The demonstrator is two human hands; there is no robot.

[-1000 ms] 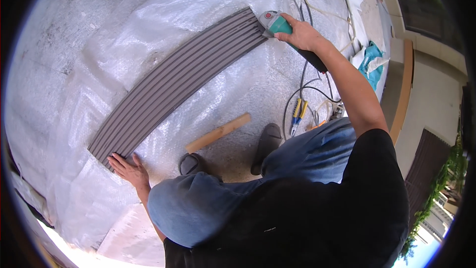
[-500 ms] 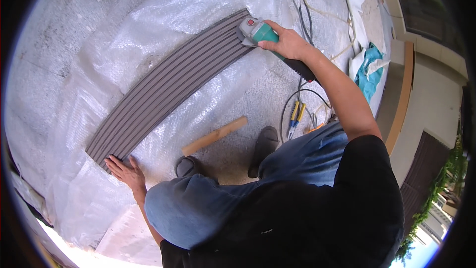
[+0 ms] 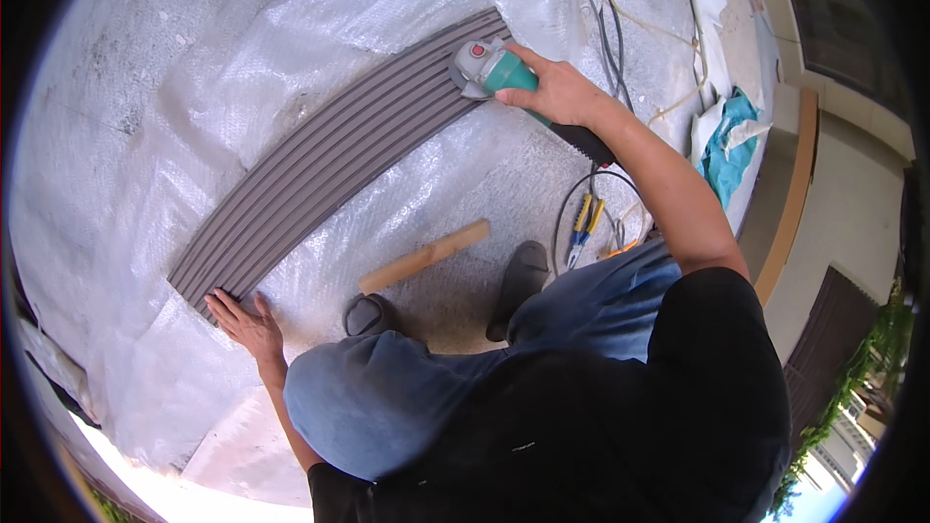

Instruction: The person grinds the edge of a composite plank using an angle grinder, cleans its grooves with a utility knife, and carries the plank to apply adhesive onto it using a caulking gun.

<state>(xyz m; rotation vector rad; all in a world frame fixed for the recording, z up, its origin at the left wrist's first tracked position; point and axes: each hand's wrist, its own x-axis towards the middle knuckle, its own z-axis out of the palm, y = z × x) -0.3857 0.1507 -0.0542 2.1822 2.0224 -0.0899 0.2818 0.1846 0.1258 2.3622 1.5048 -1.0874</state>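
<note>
A long grey ribbed board (image 3: 329, 160) lies on clear plastic sheeting on the floor. My right hand (image 3: 557, 92) grips a teal angle grinder (image 3: 489, 70) whose disc end rests on the board's near edge, close to its far right end. My left hand (image 3: 247, 322) lies flat with fingers spread, pressing on the board's left end. My knees in blue trousers (image 3: 387, 397) fill the lower middle of the view.
A short wooden block (image 3: 424, 257) lies beside my dark shoes (image 3: 520, 276). Yellow-and-blue pliers (image 3: 582, 225) and a black cable (image 3: 605, 29) lie to the right. White and teal cloths (image 3: 727, 140) sit near a step edge at right.
My right hand has slid the grinder leftward along the board from its far right end. My left hand stays on the board's left end.
</note>
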